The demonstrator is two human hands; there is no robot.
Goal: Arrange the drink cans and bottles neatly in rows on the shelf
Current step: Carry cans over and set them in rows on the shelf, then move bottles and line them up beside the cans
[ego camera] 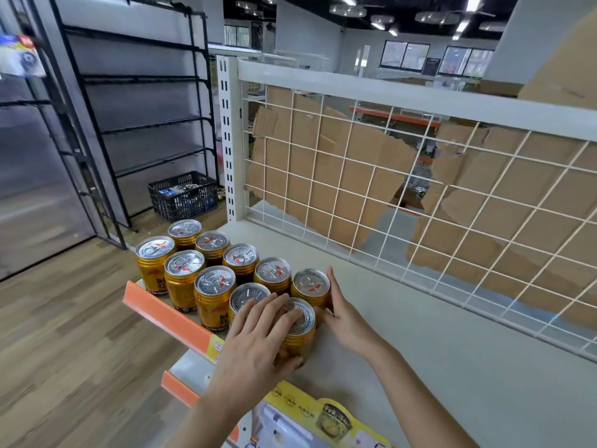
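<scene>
Several gold cans with silver pull-tab lids stand in two rows at the left end of the white shelf. The nearest can is at the right end of the front row. My left hand lies over its lid and wraps its front side, fingers also touching the lid of the neighbouring can. My right hand presses flat against the right side of that nearest can and the back-row end can.
A white wire grid backs the shelf, with cardboard behind it. An orange price strip edges the shelf front. A black crate sits on the wooden floor by dark racks at left. The shelf stretches bare to the right.
</scene>
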